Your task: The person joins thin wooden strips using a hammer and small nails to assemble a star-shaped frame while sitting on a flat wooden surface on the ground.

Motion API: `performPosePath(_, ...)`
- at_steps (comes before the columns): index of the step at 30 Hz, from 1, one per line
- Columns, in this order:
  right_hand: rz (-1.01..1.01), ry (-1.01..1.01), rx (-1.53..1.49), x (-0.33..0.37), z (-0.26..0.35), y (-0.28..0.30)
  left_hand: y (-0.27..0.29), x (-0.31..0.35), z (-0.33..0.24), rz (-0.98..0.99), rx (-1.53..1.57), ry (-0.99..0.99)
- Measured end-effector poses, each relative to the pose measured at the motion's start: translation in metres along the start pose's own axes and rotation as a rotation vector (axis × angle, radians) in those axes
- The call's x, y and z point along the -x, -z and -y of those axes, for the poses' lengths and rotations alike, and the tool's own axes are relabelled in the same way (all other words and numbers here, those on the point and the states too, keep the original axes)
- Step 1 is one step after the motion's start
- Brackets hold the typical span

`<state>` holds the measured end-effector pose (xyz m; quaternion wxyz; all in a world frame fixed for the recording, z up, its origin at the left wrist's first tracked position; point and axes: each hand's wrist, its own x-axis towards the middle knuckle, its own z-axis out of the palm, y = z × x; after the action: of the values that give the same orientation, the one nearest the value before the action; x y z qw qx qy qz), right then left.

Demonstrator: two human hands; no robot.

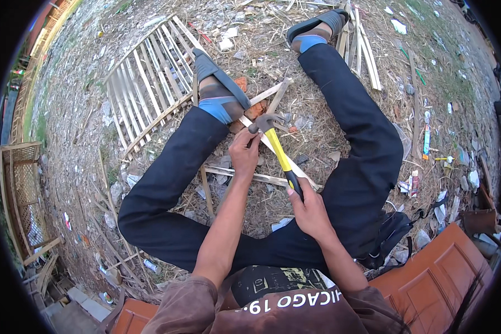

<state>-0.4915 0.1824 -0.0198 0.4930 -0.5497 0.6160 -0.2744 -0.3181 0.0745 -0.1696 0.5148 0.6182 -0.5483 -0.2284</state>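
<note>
The right hand's fingers [308, 205] wrap the black grip of a claw hammer [278, 150]. The left hand's fingers [245, 146] are bunched narrowly at a pale wooden strip [268, 144]; whether they pinch anything is unclear. The hammer slants forward and left above the strip, head farthest away, striking face left by the left fingers, claw right. Beyond lies a slatted wooden panel [159, 122].

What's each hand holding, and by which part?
Right hand: hammer, by the black grip. Left hand: fingertips beside the hammer's head; can't tell if anything's held.
</note>
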Motion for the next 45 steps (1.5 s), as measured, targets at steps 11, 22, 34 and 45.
performPosePath(11, -0.130, -0.003, 0.123, -0.004, -0.024, -0.018, -0.001, -0.003, 0.001, 0.008, -0.043, -0.026)
performPosePath(22, -0.154, -0.043, 0.018, -0.003, -0.024, -0.019, -0.003, -0.003, 0.003, -0.006, -0.090, -0.083)
performPosePath(34, -0.130, -0.103, -0.001, -0.004, -0.024, -0.018, -0.001, -0.003, 0.004, -0.002, -0.057, -0.058)
performPosePath(45, -0.086, -0.025, 0.180, 0.000, -0.021, -0.016, 0.000, -0.003, 0.002, 0.007, -0.085, -0.068)
